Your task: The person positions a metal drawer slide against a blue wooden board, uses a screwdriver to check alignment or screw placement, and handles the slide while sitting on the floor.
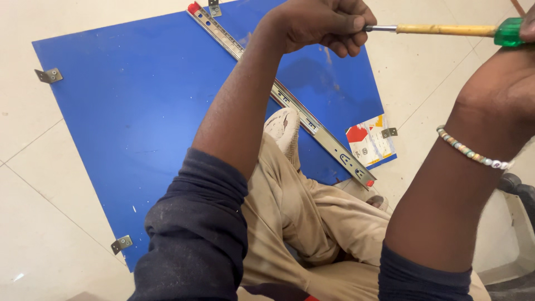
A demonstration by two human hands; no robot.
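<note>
Left hand (323, 25) closed around steel shaft of yellow-and-green-handled screwdriver (446, 29); right hand (515, 67) on handle end, grip not discernible.

Single head-worn view, looking steeply down from close above the raised forearms and folded legs. Faces forward over a blue panel (139, 106) lying on the tiled floor (33, 184). No second view to share any part.

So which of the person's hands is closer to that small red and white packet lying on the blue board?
Left, though not by much. The left hand is closed round the screwdriver's metal shaft, above the packet. The right hand holds the green handle, farther off to the packet's upper right.
</note>
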